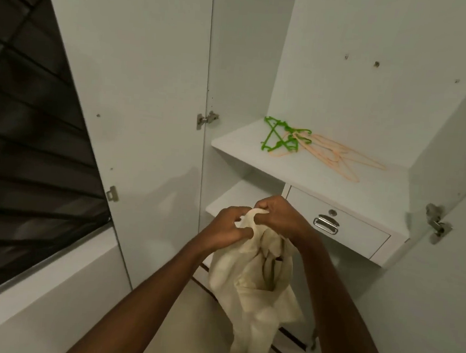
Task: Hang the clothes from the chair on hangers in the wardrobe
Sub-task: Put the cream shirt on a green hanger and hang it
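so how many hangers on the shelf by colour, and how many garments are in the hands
green hangers: 2, tangled together on the shelf
orange hangers: overlapping in a pile, about 3, exact count unclear
cream garment: 1, gripped by the left hand and the right hand
total: about 6

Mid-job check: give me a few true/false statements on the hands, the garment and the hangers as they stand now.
1. Both hands grip the cream garment: left hand, right hand. True.
2. The hangers hang from a rail. False: they lie on the wardrobe shelf.
3. Some hangers are green, some orange. True.
4. The garment is already on a hanger. False: no hanger shows in it.
5. The drawer has a metal handle. True.
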### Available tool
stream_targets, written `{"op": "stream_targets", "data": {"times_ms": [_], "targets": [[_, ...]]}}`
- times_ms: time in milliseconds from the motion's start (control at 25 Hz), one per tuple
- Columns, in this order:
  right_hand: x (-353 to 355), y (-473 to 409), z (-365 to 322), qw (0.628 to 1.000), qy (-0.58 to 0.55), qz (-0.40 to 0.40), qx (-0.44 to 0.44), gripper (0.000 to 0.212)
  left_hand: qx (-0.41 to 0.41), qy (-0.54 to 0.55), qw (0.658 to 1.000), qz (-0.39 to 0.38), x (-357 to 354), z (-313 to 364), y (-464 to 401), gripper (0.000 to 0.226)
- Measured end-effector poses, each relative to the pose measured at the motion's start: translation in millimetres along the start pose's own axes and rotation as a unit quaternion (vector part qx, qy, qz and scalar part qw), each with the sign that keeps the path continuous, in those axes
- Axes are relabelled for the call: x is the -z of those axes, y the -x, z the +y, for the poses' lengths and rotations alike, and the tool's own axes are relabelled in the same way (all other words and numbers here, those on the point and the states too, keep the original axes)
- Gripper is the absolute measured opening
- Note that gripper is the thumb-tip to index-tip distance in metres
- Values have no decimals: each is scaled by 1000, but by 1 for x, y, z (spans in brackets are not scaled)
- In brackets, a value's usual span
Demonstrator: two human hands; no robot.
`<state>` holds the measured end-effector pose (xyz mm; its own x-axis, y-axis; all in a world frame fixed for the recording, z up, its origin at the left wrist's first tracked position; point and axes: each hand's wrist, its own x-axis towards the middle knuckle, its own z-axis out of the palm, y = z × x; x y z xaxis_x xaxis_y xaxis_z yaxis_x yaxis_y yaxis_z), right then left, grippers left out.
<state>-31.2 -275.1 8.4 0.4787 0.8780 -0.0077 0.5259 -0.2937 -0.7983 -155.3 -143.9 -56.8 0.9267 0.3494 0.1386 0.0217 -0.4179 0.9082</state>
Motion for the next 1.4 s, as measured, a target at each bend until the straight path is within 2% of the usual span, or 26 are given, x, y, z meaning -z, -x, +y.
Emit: {"op": "stream_targets", "data": {"times_ms": [80, 160, 280, 400, 520, 600, 680, 720, 840, 920, 1080, 1160, 1280, 1400], "targets": [[11, -29, 0, 998, 59, 36, 0, 4, -23, 23, 998, -52, 22, -2, -30, 26], [23, -53, -4, 993, 101, 68, -7, 3, -46, -4, 996, -71, 39, -5, -59, 8], [38, -76, -2, 989, 88, 117, -8, 9, -83, -53, 994, -39, 48, -7, -97, 27], [50, -82, 17, 982, -54, 178, -33, 13, -104, -22, 994, -10, 48, 2, -132, 32], [49, -73, 58, 933, -243, 247, -94, 43, -115, 11, 993, 3, 44, 8, -174, 33], [28, -71, 91, 926, -289, 202, -133, 57, -126, 25, 992, 13, 38, 15, -206, 33], [3, -77, 118, 950, -242, 119, -160, 63, -136, 50, 989, 25, 32, 27, -239, 34], [-2, -84, 126, 953, -233, 104, -162, 61, -135, 68, 988, 24, 31, 35, -255, 35], [17, -110, 139, 926, -275, 189, -177, 21, -117, 121, 985, 27, 22, 53, -306, 34], [54, -125, 137, 898, -316, 247, -181, 26, -126, 137, 981, 55, 20, 63, -344, 26], [134, -133, 145, 824, -406, 384, -93, 23, -136, 211, 964, 87, 33, 75, -410, 23], [173, -132, 152, 801, -382, 450, -97, 22, -144, 172, 973, 60, 36, 76, -437, 29], [240, -139, 159, 792, -299, 518, -123, 17, -187, 77, 979, 7, 33, 65, -468, 37], [300, -155, 167, 792, -130, 584, -121, 18, -209, 5, 978, 15, 27, 46, -504, 44]]}}
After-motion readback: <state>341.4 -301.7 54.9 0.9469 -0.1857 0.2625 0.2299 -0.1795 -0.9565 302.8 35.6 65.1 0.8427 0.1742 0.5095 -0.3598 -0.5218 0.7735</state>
